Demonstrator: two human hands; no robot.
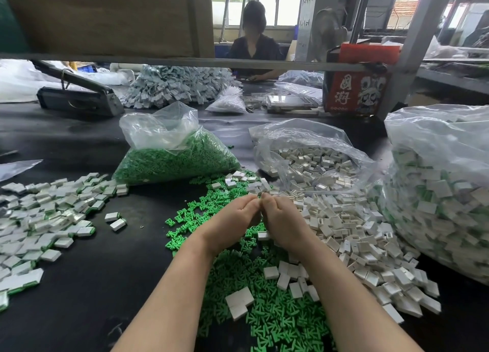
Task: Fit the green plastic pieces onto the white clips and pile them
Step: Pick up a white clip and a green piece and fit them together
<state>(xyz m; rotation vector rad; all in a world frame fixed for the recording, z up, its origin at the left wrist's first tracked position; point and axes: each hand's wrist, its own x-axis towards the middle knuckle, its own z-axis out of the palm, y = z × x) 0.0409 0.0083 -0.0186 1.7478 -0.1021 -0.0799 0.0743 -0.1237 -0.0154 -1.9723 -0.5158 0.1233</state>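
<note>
**A:** What are the hands doing right now?

**B:** The left hand (232, 216) and right hand (280, 219) are meeting fingertip to fingertip at the middle of the bench (119, 259), fingers curled in tight. They are pinching something small between them — most likely one clip and one green piece being pressed together — but the part itself is hidden, so I am judging that from the task.

**A:** Which way is it pointing?

**B:** I cannot tell; its long axis is hidden behind the fingers. The loose green pieces (277, 312) at 6 o'clock are lying every which way, and so are the clips (344, 224) at 3 o'clock.

**A:** How should the fit be done well?

**B:** I would be lining the green piece's prongs up with the clip's open slot before pushing, thumbs pressing straight along the slot — a skewed push is likely to jam or bend it. Then it is going to the finished pile (39, 219) at 9 o'clock.

**A:** And the supply?

**B:** The green bag (172, 161) is sitting at 11 o'clock, the clip bag (312, 161) at 1 o'clock.
</note>
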